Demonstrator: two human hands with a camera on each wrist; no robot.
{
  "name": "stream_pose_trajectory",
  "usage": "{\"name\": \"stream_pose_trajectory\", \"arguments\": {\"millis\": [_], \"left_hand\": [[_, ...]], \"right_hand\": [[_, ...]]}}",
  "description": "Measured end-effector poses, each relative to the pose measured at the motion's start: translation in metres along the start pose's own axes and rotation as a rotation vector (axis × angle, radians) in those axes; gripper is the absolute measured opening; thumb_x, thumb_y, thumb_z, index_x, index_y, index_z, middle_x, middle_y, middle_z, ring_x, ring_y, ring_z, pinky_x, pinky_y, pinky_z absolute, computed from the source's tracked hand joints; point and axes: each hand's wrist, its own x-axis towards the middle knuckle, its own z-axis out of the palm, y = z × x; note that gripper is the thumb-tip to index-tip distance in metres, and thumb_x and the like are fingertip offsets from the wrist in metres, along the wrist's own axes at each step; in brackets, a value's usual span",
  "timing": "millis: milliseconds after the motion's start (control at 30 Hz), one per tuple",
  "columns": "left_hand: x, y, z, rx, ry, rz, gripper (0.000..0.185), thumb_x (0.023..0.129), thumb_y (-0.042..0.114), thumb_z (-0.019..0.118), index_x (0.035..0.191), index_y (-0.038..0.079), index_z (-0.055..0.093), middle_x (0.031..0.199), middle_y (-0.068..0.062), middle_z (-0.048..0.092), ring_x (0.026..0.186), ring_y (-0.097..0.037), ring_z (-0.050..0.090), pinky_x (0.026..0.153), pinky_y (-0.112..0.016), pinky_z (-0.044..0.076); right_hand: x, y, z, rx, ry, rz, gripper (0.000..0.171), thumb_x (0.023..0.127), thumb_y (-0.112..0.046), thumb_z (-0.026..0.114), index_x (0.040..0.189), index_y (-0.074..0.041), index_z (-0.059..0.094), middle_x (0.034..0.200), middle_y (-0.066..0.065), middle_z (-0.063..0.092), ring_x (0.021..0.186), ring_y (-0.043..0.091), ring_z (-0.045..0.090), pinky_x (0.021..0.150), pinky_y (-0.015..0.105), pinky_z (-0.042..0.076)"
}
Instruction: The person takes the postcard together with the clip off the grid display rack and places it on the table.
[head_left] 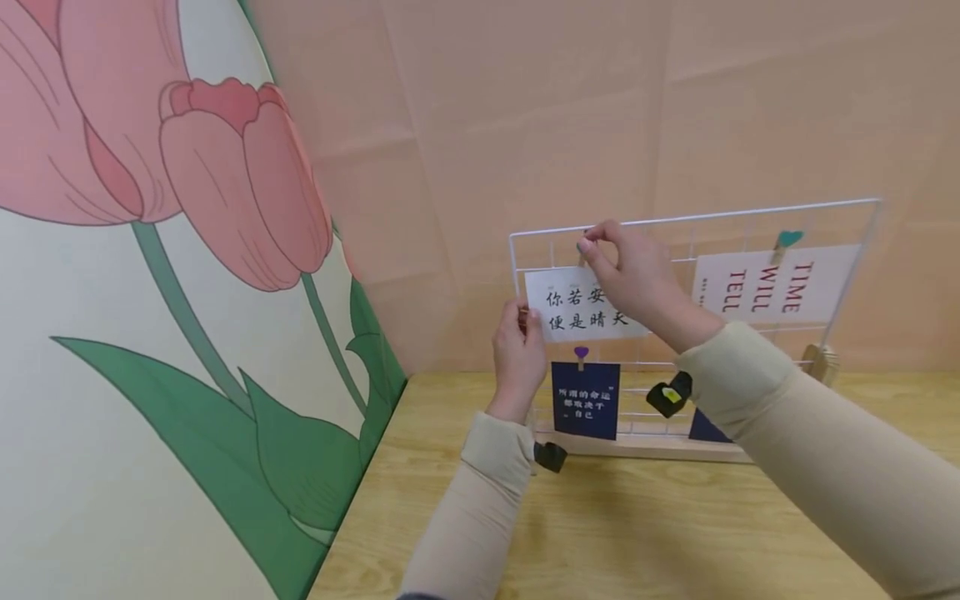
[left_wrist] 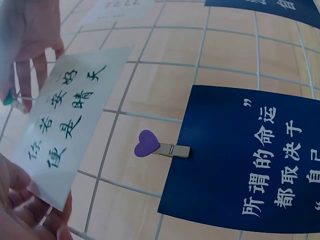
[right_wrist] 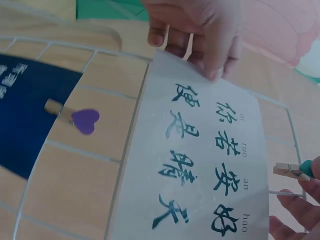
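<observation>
The two hands are apart, each pinching something. The left hand [head_left: 521, 354] grips the side edge of a white card [head_left: 573, 307] between thumb and fingers. The right hand [head_left: 643, 275] pinches a small wooden clip [right_wrist: 286, 170] with a teal heart, above the card's top edge and near the top wire of a rack. The clip's tip lies just beside that edge; whether it touches cannot be told.

The white card stands before the upper left part of the wire rack [head_left: 750, 212], its two lines of dark handwriting facing out. In the head view the right hand covers the end of the upper line; the right wrist view shows those words, with small letters above them, though the card's far end is cut off there.

Below it, a navy card [head_left: 585, 402] with white writing hangs from a clip with a purple heart [head_left: 581, 352]. Farther right, a sideways "TIME WILL TELL" card [head_left: 810, 287] is held by another teal-heart clip [head_left: 789, 240]; the right hand hides its lower corner. A second navy card [head_left: 707, 427] is mostly behind the right sleeve [head_left: 832, 450].

The rack stands on the wood-grained worktop [head_left: 420, 500], beside a tulip-printed panel [head_left: 247, 192].
</observation>
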Motion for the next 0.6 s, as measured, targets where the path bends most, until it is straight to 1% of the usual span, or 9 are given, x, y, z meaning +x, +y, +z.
{"name": "stream_pose_trajectory", "arguments": {"millis": [33,100,167,200,267,400,467,500,600], "left_hand": [[0.0,0.0,0.0,-0.012,-0.009,0.005,0.017,0.11,0.015,0.048,0.12,0.007,0.06,0.096,-0.002,0.062,0.084,-0.015,0.057,0.071,-0.03,0.052],[-0.001,-0.001,-0.001,-0.038,-0.025,0.03,0.016,0.11,0.014,0.049,0.117,0.005,0.06,0.096,-0.004,0.062,0.084,-0.015,0.058,0.071,-0.03,0.052],[-0.001,-0.002,-0.001,-0.063,-0.031,0.062,0.016,0.109,0.013,0.05,0.115,0.003,0.06,0.095,-0.006,0.064,0.083,-0.016,0.059,0.072,-0.03,0.052],[-0.002,-0.002,-0.001,-0.07,-0.034,0.077,0.016,0.109,0.013,0.05,0.114,0.002,0.06,0.095,-0.007,0.064,0.083,-0.016,0.06,0.073,-0.03,0.053],[-0.003,-0.002,-0.002,-0.082,-0.033,0.097,0.016,0.108,0.012,0.051,0.114,0.001,0.06,0.095,-0.009,0.066,0.083,-0.018,0.062,0.074,-0.031,0.053],[-0.006,-0.002,-0.005,-0.101,-0.032,0.103,0.016,0.108,0.012,0.051,0.114,0.001,0.061,0.096,-0.009,0.066,0.082,-0.016,0.062,0.076,-0.03,0.054],[-0.006,-0.003,-0.006,-0.11,-0.029,0.108,0.016,0.108,0.011,0.051,0.115,0.001,0.061,0.096,-0.01,0.066,0.083,-0.015,0.062,0.076,-0.03,0.054],[-0.007,-0.002,-0.007,-0.115,-0.027,0.111,0.016,0.108,0.011,0.051,0.114,0.001,0.061,0.096,-0.01,0.065,0.083,-0.015,0.061,0.076,-0.03,0.054],[-0.007,-0.003,-0.008,-0.124,-0.029,0.112,0.015,0.108,0.011,0.051,0.114,0.001,0.06,0.096,-0.009,0.065,0.084,-0.015,0.061,0.078,-0.03,0.054]], "right_hand": [[-0.001,0.001,0.0,0.002,-0.001,-0.002,0.047,0.111,-0.04,0.045,0.137,-0.003,0.057,0.105,0.021,0.064,0.069,0.032,0.056,0.065,0.043,0.05],[-0.005,0.002,-0.002,-0.002,0.002,-0.012,0.047,0.111,-0.038,0.045,0.138,-0.001,0.056,0.119,0.025,0.064,0.083,0.039,0.062,0.075,0.051,0.053],[-0.008,0.003,-0.003,-0.001,-0.001,-0.019,0.047,0.111,-0.036,0.045,0.139,0.0,0.055,0.133,0.025,0.062,0.1,0.043,0.064,0.089,0.058,0.052],[-0.009,0.004,-0.004,0.003,-0.002,-0.022,0.047,0.111,-0.035,0.046,0.139,0.001,0.055,0.137,0.026,0.06,0.109,0.045,0.063,0.095,0.06,0.049],[-0.012,0.006,-0.006,0.006,-0.005,-0.023,0.046,0.111,-0.034,0.046,0.138,0.002,0.055,0.136,0.026,0.061,0.113,0.046,0.062,0.099,0.062,0.046],[-0.019,0.011,-0.006,0.006,0.004,-0.029,0.045,0.111,-0.035,0.045,0.136,0.001,0.056,0.128,0.028,0.064,0.103,0.044,0.064,0.092,0.061,0.049],[-0.022,0.012,-0.007,0.003,0.009,-0.035,0.046,0.111,-0.036,0.045,0.136,0.001,0.056,0.13,0.027,0.063,0.096,0.041,0.064,0.087,0.059,0.05],[-0.024,0.013,-0.007,0.0,0.011,-0.035,0.046,0.111,-0.036,0.044,0.136,0.001,0.056,0.129,0.027,0.063,0.089,0.041,0.064,0.083,0.057,0.051],[-0.028,0.014,-0.009,-0.004,0.02,-0.04,0.046,0.111,-0.036,0.045,0.136,0.002,0.057,0.133,0.027,0.061,0.08,0.036,0.06,0.08,0.054,0.051]]}}
